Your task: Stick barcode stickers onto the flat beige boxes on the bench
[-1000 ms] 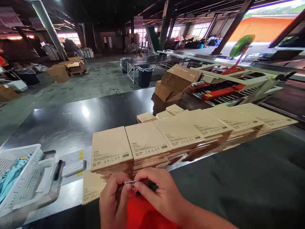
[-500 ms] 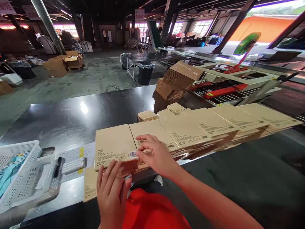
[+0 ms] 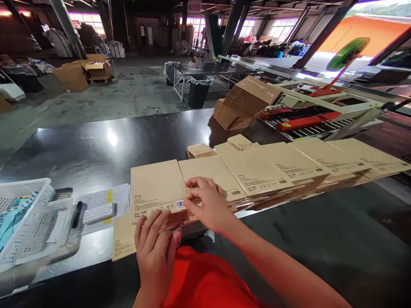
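Observation:
Tan printed boxes stand in a row of stacks along the dark table's front edge. The leftmost top box (image 3: 157, 182) bears a white barcode label (image 3: 180, 204) near its front right corner. My right hand (image 3: 208, 207) is over that corner, thumb tip at the label, fingers curved and apart from the thumb, holding nothing visible. Bent fingers of my left hand (image 3: 156, 252) rest at the same box's front edge. Beside the left thumb shows a small pale-blue thing, mostly hidden and too small to name. Another tan box (image 3: 123, 237) lies lower, at the left.
Left on the table (image 3: 80, 149) are a white basket (image 3: 30, 222), papers (image 3: 120, 199), a black marker (image 3: 77, 214) and a clear-wrapped white pack (image 3: 99, 213). Small boxes (image 3: 201, 150) sit behind the row. Further back are flattened cartons (image 3: 242, 105) and a red-and-cream machine (image 3: 324, 119).
The view has shifted slightly, so the table's things appear a little higher. Both hands keep nearly the same places at the leftmost box, the left fingers still at its front edge.

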`<state>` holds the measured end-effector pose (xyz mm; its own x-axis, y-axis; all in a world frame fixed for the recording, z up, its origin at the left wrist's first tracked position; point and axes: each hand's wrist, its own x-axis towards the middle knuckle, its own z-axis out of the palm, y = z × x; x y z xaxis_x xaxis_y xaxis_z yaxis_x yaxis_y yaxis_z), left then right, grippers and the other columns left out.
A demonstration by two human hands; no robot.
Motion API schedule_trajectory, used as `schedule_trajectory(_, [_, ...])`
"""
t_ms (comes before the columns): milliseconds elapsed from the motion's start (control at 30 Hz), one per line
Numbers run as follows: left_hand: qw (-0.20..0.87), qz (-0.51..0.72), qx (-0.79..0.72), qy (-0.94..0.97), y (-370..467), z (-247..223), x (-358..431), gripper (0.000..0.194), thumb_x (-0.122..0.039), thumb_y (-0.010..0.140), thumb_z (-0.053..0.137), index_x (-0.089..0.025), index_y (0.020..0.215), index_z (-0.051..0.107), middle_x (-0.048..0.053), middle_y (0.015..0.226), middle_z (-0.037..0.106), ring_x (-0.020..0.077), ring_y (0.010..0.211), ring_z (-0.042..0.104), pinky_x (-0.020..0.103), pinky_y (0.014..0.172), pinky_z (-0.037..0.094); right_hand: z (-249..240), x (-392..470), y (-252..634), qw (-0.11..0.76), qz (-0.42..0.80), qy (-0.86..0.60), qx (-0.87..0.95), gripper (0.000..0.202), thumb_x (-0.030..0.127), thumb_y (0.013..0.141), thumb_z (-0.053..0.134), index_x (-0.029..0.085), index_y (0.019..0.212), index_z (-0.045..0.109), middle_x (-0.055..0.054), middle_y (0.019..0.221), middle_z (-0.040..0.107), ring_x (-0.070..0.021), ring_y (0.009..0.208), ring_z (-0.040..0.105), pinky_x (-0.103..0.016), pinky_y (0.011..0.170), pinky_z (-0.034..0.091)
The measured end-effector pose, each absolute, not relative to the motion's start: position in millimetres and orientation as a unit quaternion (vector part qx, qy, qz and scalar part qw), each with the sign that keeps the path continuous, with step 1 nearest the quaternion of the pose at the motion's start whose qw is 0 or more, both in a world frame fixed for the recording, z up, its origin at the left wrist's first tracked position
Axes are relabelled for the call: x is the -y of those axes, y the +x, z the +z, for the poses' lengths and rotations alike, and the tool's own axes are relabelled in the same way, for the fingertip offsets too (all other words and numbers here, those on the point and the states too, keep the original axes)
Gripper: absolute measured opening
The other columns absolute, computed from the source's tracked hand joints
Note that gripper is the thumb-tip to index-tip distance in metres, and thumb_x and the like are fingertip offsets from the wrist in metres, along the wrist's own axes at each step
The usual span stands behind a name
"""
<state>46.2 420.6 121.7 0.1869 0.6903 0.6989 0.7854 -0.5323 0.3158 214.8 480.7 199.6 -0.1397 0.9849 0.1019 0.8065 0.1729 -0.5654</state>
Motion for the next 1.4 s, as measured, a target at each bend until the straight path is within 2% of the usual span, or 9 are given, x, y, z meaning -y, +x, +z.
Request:
schedule_trajectory(467, [0.051,-0.427,0.483,-0.763,48,122,-420,0.005,-0.017,0.082,0.062,-0.021,0.079,0.061,0.008,0.112,0.07,0.025,0.114,0.059,0.045,0.107,0.032,191,-480,207,0.218,0.113,-0.619,0.746,0.02,0.015,0.074,0.061,0.02,0.055,0.055,-0.003,0.107,0.062,-0.0245,0.103,0.049,-0.042,0.084,0.036])
schedule_trajectory(700, [0.043,-0.439,0.491,-0.751,52,127,-419,0.006,-0.015,0.083,0.06,-0.02,0.08,0.062,0.009,0.107,0.072,0.0244,0.111,0.061,0.045,0.105,0.035,191,-480,204,0.172,0.04,-0.64,0.748,0.037,0.05,0.071,0.072,0.02,0.059,0.054,-0.009,0.094,0.055,-0.0274,0.096,0.046,-0.044,0.086,0.036])
schedule_trajectory(833, [0.05,-0.446,0.486,-0.75,50,126,-422,0.008,-0.013,0.084,0.06,-0.019,0.079,0.061,0.008,0.105,0.072,0.0233,0.11,0.061,0.045,0.104,0.037,183,-481,209,0.191,0.041,-0.649,0.735,0.02,0.033,0.078,0.068,0.02,0.071,0.055,-0.008,0.096,0.056,-0.0255,0.095,0.047,-0.04,0.083,0.038])
schedule_trajectory(933, [0.039,-0.472,0.477,-0.741,51,129,-420,0.008,-0.011,0.083,0.06,-0.018,0.08,0.061,0.01,0.109,0.07,0.0243,0.113,0.06,0.048,0.105,0.037,180,-478,216,0.251,0.061,-0.629,0.733,0.007,0.016,0.082,0.058,0.02,0.079,0.053,-0.007,0.094,0.058,-0.0236,0.091,0.049,-0.038,0.081,0.039])
schedule_trajectory(1067, [-0.024,-0.554,0.462,-0.692,63,145,-405,0.012,-0.005,0.08,0.06,-0.017,0.079,0.061,0.01,0.105,0.067,0.0238,0.107,0.062,0.046,0.099,0.045,191,-460,232,0.428,0.174,-0.501,0.731,0.007,0.02,0.09,0.046,0.021,0.095,0.051,-0.007,0.1,0.059,-0.0213,0.098,0.053,-0.037,0.087,0.042])
schedule_trajectory(1133, [-0.097,-0.575,0.451,-0.675,75,153,-398,0.013,-0.006,0.081,0.057,-0.018,0.079,0.062,0.006,0.096,0.066,0.0191,0.095,0.064,0.035,0.086,0.052,200,-447,243,0.432,0.301,-0.404,0.748,0.018,0.03,0.09,0.051,0.022,0.106,0.051,-0.007,0.104,0.06,-0.0187,0.095,0.056,-0.032,0.083,0.046])
schedule_trajectory(1200, [-0.162,-0.588,0.442,-0.658,90,158,-394,0.014,-0.008,0.083,0.055,-0.019,0.078,0.061,0.004,0.088,0.066,0.0155,0.084,0.064,0.027,0.073,0.053,207,-435,253,0.392,0.4,-0.353,0.75,0.021,0.031,0.087,0.057,0.022,0.106,0.053,-0.004,0.097,0.062,-0.0147,0.083,0.058,-0.027,0.073,0.048])
schedule_trajectory(1300, [-0.233,-0.59,0.445,-0.632,111,159,-395,0.007,-0.022,0.087,0.056,-0.02,0.086,0.063,0.003,0.086,0.067,0.0154,0.078,0.065,0.024,0.066,0.054,211,-426,268,0.393,0.427,-0.366,0.728,0.005,0.023,0.087,0.056,0.02,0.091,0.057,-0.001,0.083,0.062,-0.0108,0.072,0.057,-0.021,0.065,0.046])
schedule_trajectory(1400, [-0.299,-0.568,0.446,-0.625,129,158,-398,0.024,-0.032,0.085,0.059,-0.021,0.107,0.061,0.005,0.092,0.068,0.0176,0.082,0.066,0.025,0.067,0.056,209,-425,286,0.415,0.417,-0.388,0.71,0.005,0.021,0.088,0.056,0.019,0.091,0.06,-0.001,0.081,0.065,-0.0105,0.071,0.059,-0.02,0.064,0.047])
